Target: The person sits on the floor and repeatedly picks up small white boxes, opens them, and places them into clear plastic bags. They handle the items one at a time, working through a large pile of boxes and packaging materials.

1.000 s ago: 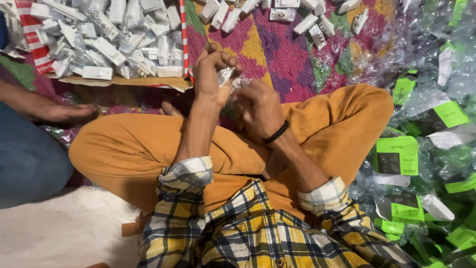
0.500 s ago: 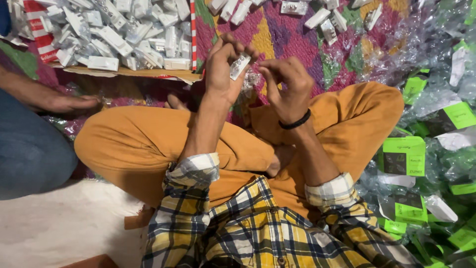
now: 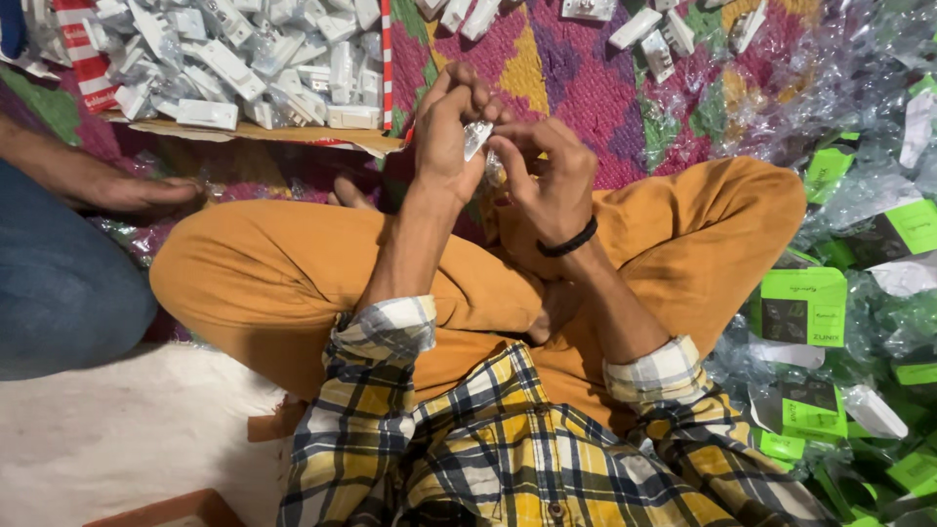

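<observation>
Bottom of the frame is mostly a yellow plaid shirt (image 3: 508, 449) with the cuffs rolled back, and above it a pair of mustard-orange trousers (image 3: 293, 283), legs crossed on the floor. Lower left there's a patch of white fluffy rug (image 3: 117, 439) and the corner of a reddish-brown box (image 3: 176, 509).

Both forearms reach up to the middle of the frame. The left hand (image 3: 444, 137) is curled around a small white plastic part (image 3: 476, 137), fingers bent over it and pinching it from the left. The right hand (image 3: 547, 185), with a black band (image 3: 569, 241) on the wrist, is right up against it, fingertips closed on the same piece and on some crinkly clear wrapping just under it. So both hands are pressed together on that one little thing, held above the knees at upper centre.

Right side of the frame is a heap of green-and-black cards (image 3: 802, 307) mixed in with clear plastic bags. On the left edge someone else's leg in blue jeans (image 3: 59, 283) shows, with that person's hand (image 3: 137, 190) flat on the floor.

Further back, upper left, a cardboard tray (image 3: 254, 132) is loaded with white plastic parts in wrappers, and more of them are scattered over the pink and yellow patterned mat (image 3: 566, 68) along the top.
</observation>
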